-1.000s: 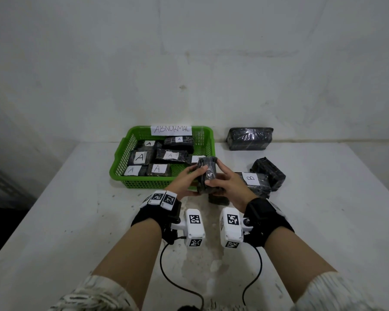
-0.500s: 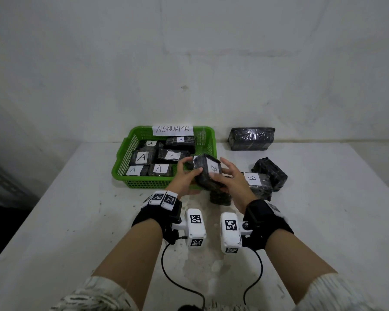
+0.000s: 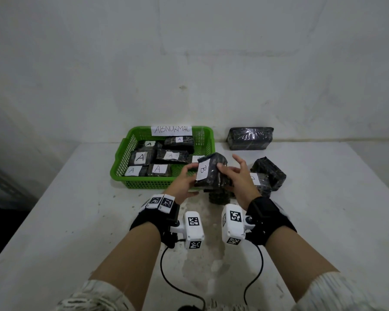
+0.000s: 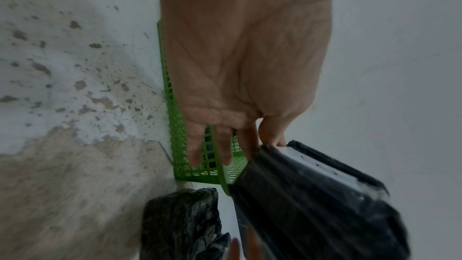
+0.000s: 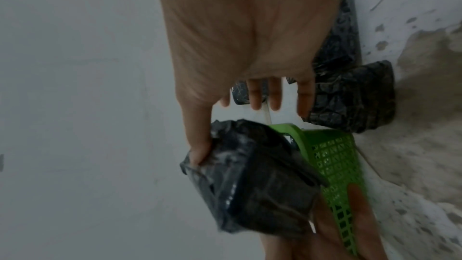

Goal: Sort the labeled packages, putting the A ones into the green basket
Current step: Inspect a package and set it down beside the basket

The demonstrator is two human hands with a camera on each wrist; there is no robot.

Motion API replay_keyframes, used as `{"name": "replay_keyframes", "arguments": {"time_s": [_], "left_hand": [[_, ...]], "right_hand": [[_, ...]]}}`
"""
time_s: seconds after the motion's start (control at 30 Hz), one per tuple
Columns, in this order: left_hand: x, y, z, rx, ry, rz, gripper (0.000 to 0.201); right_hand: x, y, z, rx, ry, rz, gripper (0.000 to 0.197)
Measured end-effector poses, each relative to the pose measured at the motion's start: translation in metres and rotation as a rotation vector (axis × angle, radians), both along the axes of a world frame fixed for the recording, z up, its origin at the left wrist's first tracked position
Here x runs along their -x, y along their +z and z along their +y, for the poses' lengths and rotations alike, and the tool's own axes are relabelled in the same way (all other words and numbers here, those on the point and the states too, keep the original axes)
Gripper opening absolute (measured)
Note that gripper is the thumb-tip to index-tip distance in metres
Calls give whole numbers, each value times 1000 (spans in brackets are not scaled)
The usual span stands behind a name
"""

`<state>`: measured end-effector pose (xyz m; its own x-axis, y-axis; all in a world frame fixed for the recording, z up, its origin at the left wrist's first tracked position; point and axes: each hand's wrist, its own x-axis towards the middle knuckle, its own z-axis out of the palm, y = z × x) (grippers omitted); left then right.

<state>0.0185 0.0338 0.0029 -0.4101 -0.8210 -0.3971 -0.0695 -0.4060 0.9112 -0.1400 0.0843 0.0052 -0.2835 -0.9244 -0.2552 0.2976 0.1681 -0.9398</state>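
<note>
I hold a black wrapped package (image 3: 215, 176) with a white B label just in front of the green basket's (image 3: 148, 184) right front corner. My left hand (image 3: 182, 180) grips its left side, thumb on top by the label and fingers underneath. My right hand (image 3: 239, 179) touches its right side with the thumb only, its fingers spread and lifted. In the left wrist view the left hand (image 4: 245, 56) pinches the package (image 4: 312, 195) beside the basket (image 4: 180, 145). In the right wrist view the right hand (image 5: 245, 37) sets its thumb on the package (image 5: 250, 181). Several A-labeled packages (image 3: 140, 157) lie in the basket.
On the table (image 3: 65, 221), a small black package (image 3: 219, 197) lies right under my hands. A labeled package (image 3: 259, 180) and a black one (image 3: 270, 172) lie to the right. A larger black package (image 3: 249, 138) sits by the back wall. The basket carries an ABNORMAL sign (image 3: 171, 130).
The package has turned in my hands, so its B label now faces up toward me. My right hand's fingers have come off it and spread; my left thumb shifted onto the label's edge.
</note>
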Motion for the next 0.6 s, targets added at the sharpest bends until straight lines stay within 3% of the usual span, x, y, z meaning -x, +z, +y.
{"name": "replay_keyframes", "arguments": {"time_s": [0.07, 0.17, 0.23, 0.37, 0.47, 0.6], "left_hand": [[3, 2, 0, 33, -37, -38, 33], [8, 7, 1, 55, -28, -70, 31], [12, 11, 0, 18, 13, -43, 21], [16, 15, -2, -8, -11, -5, 43], [19, 14, -1, 32, 8, 7, 26], [18, 13, -5, 46, 105, 59, 21]], "right_hand": [[-4, 4, 2, -46, 105, -117, 40], [-9, 7, 2, -25, 130, -128, 21], [-10, 6, 2, 6, 96, -102, 27], [-10, 6, 3, 26, 69, -53, 35], [-10, 7, 4, 38, 124, 0, 40], [-12, 6, 4, 36, 239, 14, 54]]}}
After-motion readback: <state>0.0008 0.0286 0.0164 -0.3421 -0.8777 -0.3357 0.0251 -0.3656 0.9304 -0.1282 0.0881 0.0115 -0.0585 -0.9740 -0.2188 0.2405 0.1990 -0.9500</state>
